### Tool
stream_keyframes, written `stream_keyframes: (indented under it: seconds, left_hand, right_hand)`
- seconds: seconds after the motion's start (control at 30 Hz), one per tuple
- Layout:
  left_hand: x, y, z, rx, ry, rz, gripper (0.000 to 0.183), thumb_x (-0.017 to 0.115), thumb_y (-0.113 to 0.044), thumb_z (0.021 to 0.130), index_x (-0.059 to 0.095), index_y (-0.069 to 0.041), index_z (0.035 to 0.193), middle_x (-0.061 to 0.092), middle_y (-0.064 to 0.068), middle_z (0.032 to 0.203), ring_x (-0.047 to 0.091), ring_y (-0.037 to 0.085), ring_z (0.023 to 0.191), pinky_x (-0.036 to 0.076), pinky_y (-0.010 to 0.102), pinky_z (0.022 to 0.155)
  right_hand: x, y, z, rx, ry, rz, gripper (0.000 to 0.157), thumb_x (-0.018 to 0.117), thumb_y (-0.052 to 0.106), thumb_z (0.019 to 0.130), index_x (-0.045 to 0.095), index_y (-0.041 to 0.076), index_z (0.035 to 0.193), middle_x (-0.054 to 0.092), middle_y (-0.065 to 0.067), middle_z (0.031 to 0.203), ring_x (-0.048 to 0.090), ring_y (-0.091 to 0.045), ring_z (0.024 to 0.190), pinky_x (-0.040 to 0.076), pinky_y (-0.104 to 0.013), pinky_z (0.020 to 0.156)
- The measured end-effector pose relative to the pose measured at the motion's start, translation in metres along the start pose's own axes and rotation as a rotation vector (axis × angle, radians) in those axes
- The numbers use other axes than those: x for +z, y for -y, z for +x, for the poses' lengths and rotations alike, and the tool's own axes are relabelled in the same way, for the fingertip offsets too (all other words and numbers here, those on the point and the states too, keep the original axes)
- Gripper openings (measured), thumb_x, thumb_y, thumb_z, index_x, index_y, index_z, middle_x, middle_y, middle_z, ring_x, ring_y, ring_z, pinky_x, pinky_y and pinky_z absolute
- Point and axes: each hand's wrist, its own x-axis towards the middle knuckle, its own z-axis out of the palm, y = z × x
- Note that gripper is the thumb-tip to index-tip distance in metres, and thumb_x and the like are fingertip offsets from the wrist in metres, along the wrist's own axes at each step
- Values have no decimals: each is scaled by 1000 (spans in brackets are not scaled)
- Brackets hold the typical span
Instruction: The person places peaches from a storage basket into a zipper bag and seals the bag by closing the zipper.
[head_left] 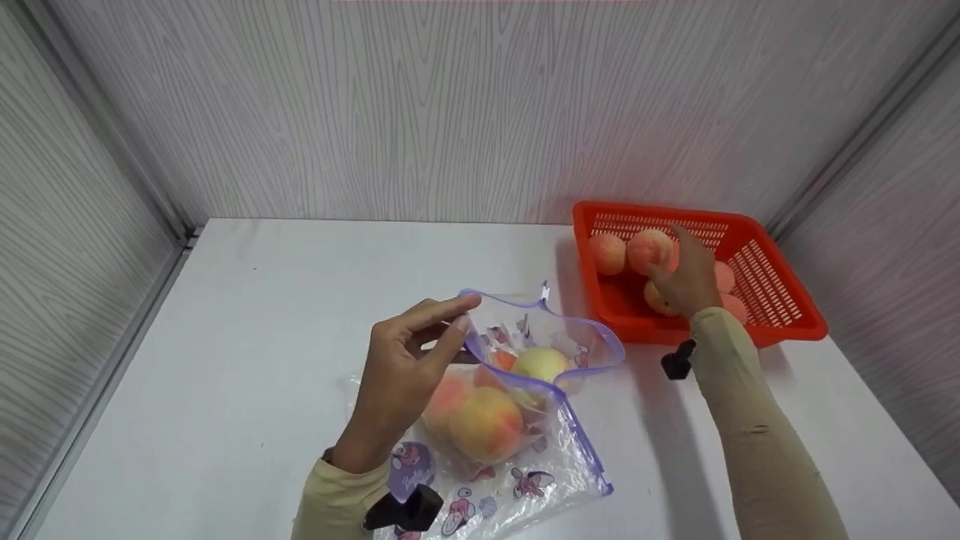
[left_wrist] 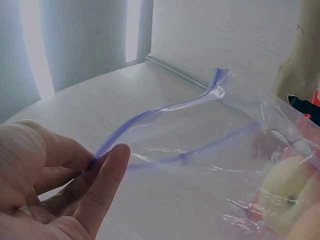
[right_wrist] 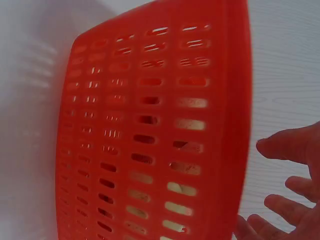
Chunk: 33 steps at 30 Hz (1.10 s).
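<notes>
My left hand (head_left: pixel 405 367) pinches the purple-edged mouth of a clear zip bag (head_left: pixel 517 315) between thumb and fingers. The bag's mouth gapes, and several peaches (head_left: pixel 487 424) sit inside it. In the left wrist view the purple zip strip (left_wrist: pixel 150 111) curves away from the fingertips. My right hand (head_left: pixel 691 277) is over the red basket (head_left: pixel 791 300), its thumb and fingers spread around a peach (head_left: pixel 646 249). From the right wrist view, the fingers (right_wrist: pixel 290 144) appear spread above the rim, and the basket wall hides what lies below them.
Several more peaches (head_left: pixel 607 253) lie in the basket, which stands at the back right of the white table (head_left: pixel 247 360). Under the filled bag lies a flat clear bag (head_left: pixel 532 484) with cartoon prints. Wood-grain panels (head_left: pixel 390 112) enclose the back and sides.
</notes>
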Motion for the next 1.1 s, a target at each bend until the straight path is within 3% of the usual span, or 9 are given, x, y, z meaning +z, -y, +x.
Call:
stream_keyframes:
  seconds: [0.13, 0.27, 0.43, 0.57, 0.73, 0.9, 1.1]
  left_hand:
    - [2, -1, -1, -2, 4, -5, 25, 63, 3, 97, 70, 4, 121, 68, 14, 102, 67, 28, 87, 62, 39, 76]
    - [4, -2, -1, 0, 10, -15, 25, 63, 2, 97, 70, 4, 121, 67, 15, 101, 67, 29, 86, 62, 39, 76]
    - [4, -2, 0, 15, 17, -17, 25, 63, 2, 97, 70, 4, 121, 66, 18, 98, 67, 28, 84, 62, 40, 75]
    - [4, -2, 0, 27, 23, -14, 25, 63, 3, 97, 70, 5, 121, 67, 16, 100, 67, 27, 83, 63, 40, 74]
    - [4, -2, 1, 29, 25, -9, 25, 63, 3, 97, 70, 5, 121, 67, 14, 100, 67, 27, 83, 62, 40, 74]
    - [4, -2, 0, 25, 24, -8, 25, 63, 2, 97, 70, 5, 121, 67, 14, 100, 67, 27, 83, 62, 40, 74]
    - [4, -2, 0, 18, 19, -4, 25, 63, 2, 97, 70, 4, 121, 67, 14, 100, 67, 28, 84, 62, 40, 75]
  right_hand:
    - [5, -5, 6, -21, 118, -150, 83, 71, 17, 94, 22, 19, 160, 35, -17, 158, 34, -46, 138, 22, -72, 113]
    - [4, -9, 8, -49, 174, -294, 87, 66, 14, 96, 11, 17, 164, 15, -22, 166, 16, -53, 145, 13, -74, 114]
    - [4, -12, 9, -125, 133, -443, 70, 59, 10, 95, 27, 14, 156, 22, -32, 152, 26, -60, 131, 28, -75, 108]
    - [2, -15, 11, -127, 146, -423, 62, 56, 4, 90, 31, 5, 147, 16, -30, 158, 20, -58, 139, 23, -74, 112]
    - [2, -13, 11, -107, 182, -393, 70, 59, 6, 91, 25, -2, 152, 12, -25, 165, 10, -49, 148, 10, -69, 118]
    - [5, -8, 8, -114, 149, -419, 73, 61, 10, 93, 25, 0, 156, 20, -26, 159, 19, -54, 140, 21, -73, 114]
    - [10, -7, 10, -121, 123, -421, 60, 61, 6, 89, 42, 1, 145, 25, -27, 152, 23, -55, 132, 27, -75, 108]
